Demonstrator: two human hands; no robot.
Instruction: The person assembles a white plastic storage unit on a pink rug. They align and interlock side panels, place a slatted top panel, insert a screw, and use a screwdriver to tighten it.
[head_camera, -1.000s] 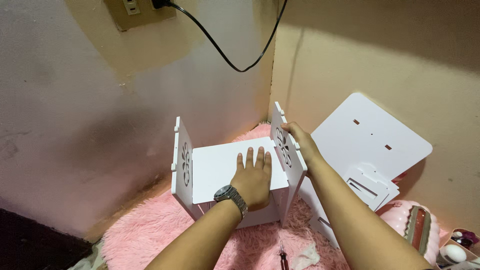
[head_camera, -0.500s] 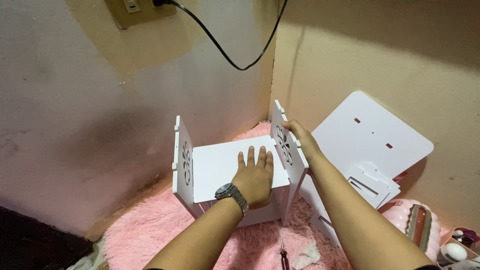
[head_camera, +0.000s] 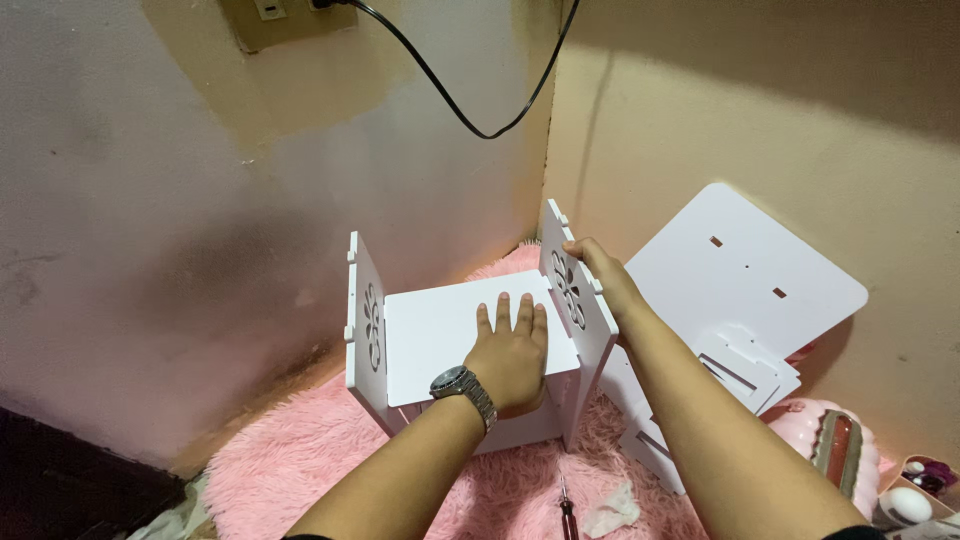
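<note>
pink rug (head_camera: 300, 470) | white shelf (head_camera: 440, 330), cutout side panels, half-assembled

The scene is dim and warm-toned, lit from above and behind the camera. The white shelf panels (head_camera: 440, 330) and the large leaning board (head_camera: 740, 270) catch most light, nearly glaring. A broad shadow falls across the left wall (head_camera: 150, 250) and darkens the lower left corner. Focus is sharp centrally, with slight wide-angle bending at the edges.

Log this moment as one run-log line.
left hand: flat on white shelf board | right hand: gripping right side panel | left side panel: upright | base: pink rug
</note>
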